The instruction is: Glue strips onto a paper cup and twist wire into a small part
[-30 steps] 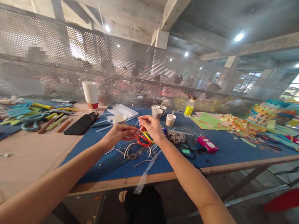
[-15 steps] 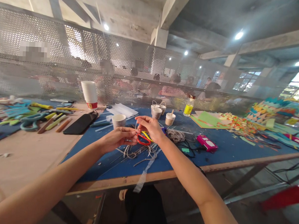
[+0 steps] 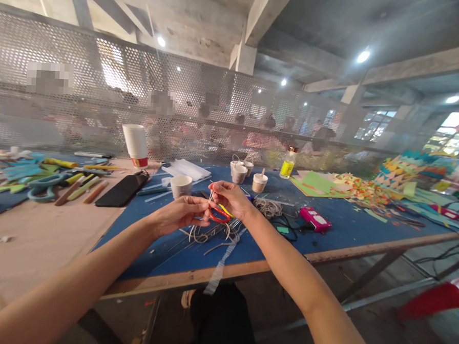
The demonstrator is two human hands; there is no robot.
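Note:
Over the blue table mat, my left hand [image 3: 181,211] and my right hand [image 3: 232,197] meet fingertip to fingertip. Both pinch a thin pale cord [image 3: 212,195], which runs upright between them. Just below the fingertips shows the red handle [image 3: 221,220] of what look like scissors, with a yellow part beside it; the rest is hidden. Loose grey cords [image 3: 200,235] lie in loops beneath my hands. A paper cup [image 3: 181,187] stands behind my left hand, and a coil of grey cord [image 3: 268,208] lies to the right of my right wrist.
Small cups [image 3: 238,173], a cup with a stick [image 3: 259,183] and a yellow-labelled bottle [image 3: 288,165] stand at the back. A pink box [image 3: 315,219] with a black cable lies right. Left are a black phone [image 3: 121,191], blue-handled scissors [image 3: 47,188] and stacked cups [image 3: 134,142].
My right fingertips have come down slightly and closed in along the cord. My left hand stays almost in place. The whole view has shifted slightly.

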